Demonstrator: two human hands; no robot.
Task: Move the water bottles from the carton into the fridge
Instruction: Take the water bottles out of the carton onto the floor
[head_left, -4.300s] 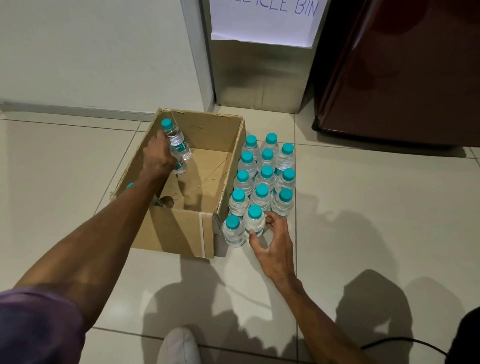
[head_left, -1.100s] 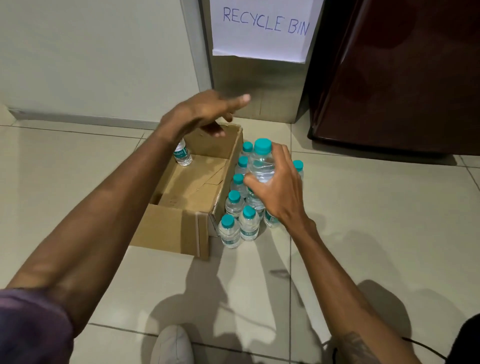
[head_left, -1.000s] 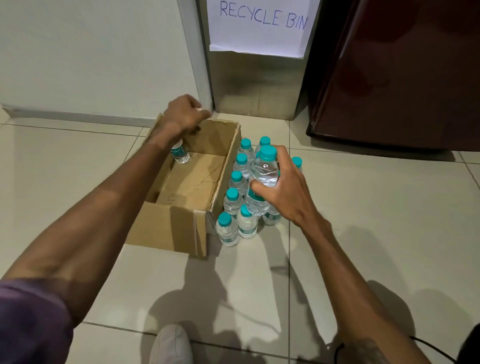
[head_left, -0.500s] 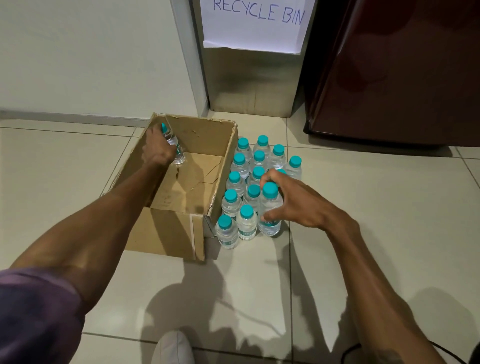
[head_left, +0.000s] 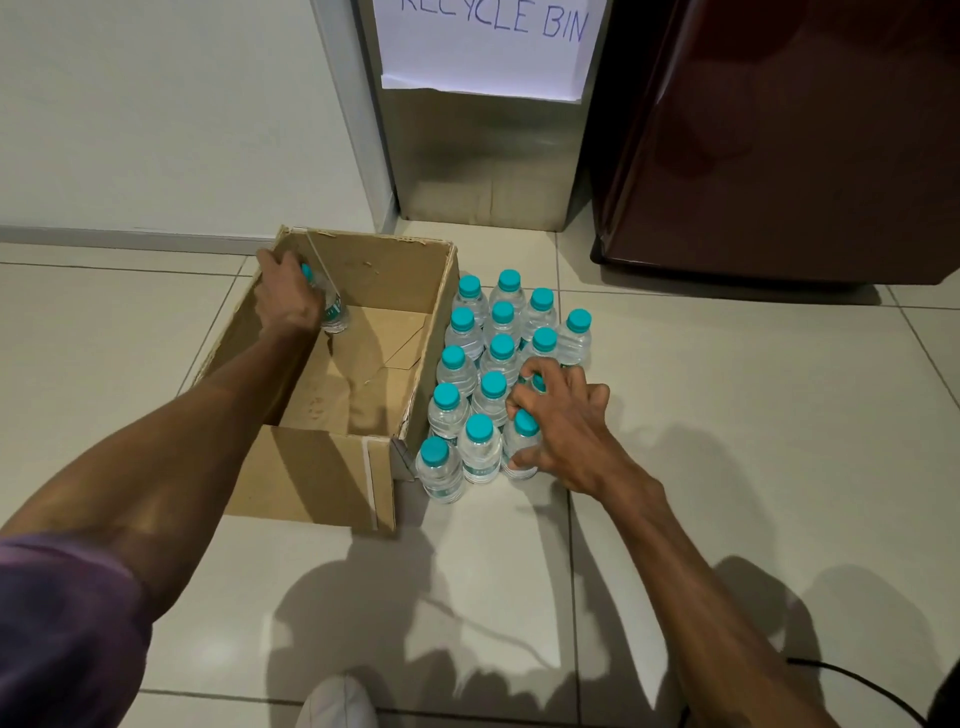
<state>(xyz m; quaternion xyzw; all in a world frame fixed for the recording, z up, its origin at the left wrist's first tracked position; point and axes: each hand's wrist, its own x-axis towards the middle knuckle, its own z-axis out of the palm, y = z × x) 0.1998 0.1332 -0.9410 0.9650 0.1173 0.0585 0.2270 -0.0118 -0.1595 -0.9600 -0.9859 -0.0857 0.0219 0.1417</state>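
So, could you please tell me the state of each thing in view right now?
carton, open-topped, on the floor.
carton bottle, inside carton, gripped by left hand.
floor bottles, upright, capped, beside carton.
right hand, holding the front-right bottle.
fridge, door closed.

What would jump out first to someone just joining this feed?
Teal-capped bottles stand clustered on the floor right of the carton, with the right hand gripping a near bottle at the front. The left hand holds another bottle in the carton's far left corner; the maroon fridge stands beyond.
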